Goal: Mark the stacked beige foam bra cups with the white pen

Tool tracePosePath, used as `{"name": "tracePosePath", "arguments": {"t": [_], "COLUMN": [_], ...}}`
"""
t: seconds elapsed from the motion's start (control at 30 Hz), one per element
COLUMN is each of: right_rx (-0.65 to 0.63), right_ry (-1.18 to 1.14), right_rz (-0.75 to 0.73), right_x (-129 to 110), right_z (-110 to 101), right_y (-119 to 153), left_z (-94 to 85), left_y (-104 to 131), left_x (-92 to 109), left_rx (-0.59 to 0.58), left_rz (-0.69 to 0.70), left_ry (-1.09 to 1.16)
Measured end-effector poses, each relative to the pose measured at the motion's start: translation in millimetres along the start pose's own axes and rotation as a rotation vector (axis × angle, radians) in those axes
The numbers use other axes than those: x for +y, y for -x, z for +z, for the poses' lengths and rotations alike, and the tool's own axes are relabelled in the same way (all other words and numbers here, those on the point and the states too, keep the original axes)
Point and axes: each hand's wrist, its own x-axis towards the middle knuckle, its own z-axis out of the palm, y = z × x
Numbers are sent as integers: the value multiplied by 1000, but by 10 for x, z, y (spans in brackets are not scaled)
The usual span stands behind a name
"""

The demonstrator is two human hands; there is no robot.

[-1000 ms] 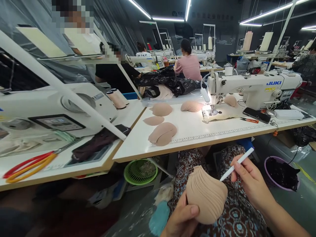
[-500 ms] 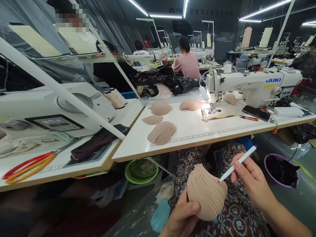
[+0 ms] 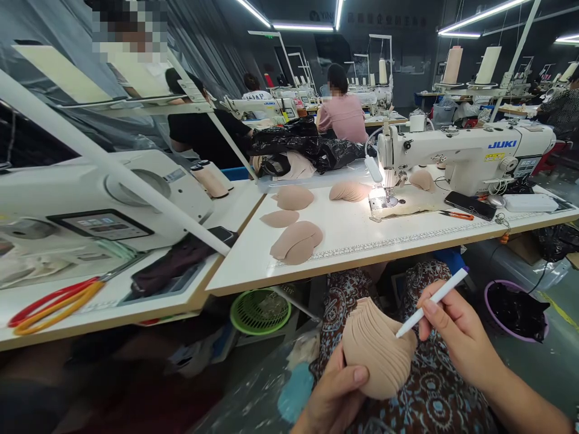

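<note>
Above the lap, my left hand [image 3: 337, 392] grips a fanned stack of beige fabric cups [image 3: 377, 355], thumb on top. My right hand [image 3: 456, 328] is closed round a white pen [image 3: 432, 303]; its tip is at the upper right edges of the stack, and whether it touches is hard to tell. More beige pieces [image 3: 296, 242] lie on the white table [image 3: 362, 253], with another fanned pile [image 3: 348, 191] beside the sewing machine's needle area.
A JUKI sewing machine [image 3: 456, 154] stands on the table, with a black phone [image 3: 470, 205] and orange snips [image 3: 456, 215] near it. Red and orange scissors [image 3: 58, 304] lie at left. Below are a green basket [image 3: 261, 311] and a purple-rimmed bin [image 3: 515, 310]. People sit beyond.
The pen and my right hand have shifted slightly left, so the tip is a little further in over the stack. My left hand holds the stack nearly as before.
</note>
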Motion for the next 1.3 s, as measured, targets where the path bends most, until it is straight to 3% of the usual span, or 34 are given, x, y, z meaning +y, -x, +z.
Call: {"name": "tracePosePath", "arguments": {"t": [0.23, 0.47, 0.63, 1.0, 1.13, 1.3], "right_rx": [-79, 36, 49, 40, 80, 43], "right_ry": [38, 60, 90, -146, -192, 9], "right_rz": [-84, -54, 19, 201, 160, 37], "right_x": [-8, 29, 51, 81, 79, 37], "right_z": [-14, -67, -87, -40, -60, -35], "right_y": [86, 21, 11, -34, -22, 67], "left_z": [36, 82, 80, 79, 85, 89], "left_y": [18, 21, 21, 10, 12, 17], "left_x": [10, 31, 29, 0, 16, 18], "left_rx": [60, 42, 27, 10, 14, 20], "left_rz": [-11, -7, 0, 4, -15, -2], "left_ry": [-58, -30, -18, -8, -28, -28]}}
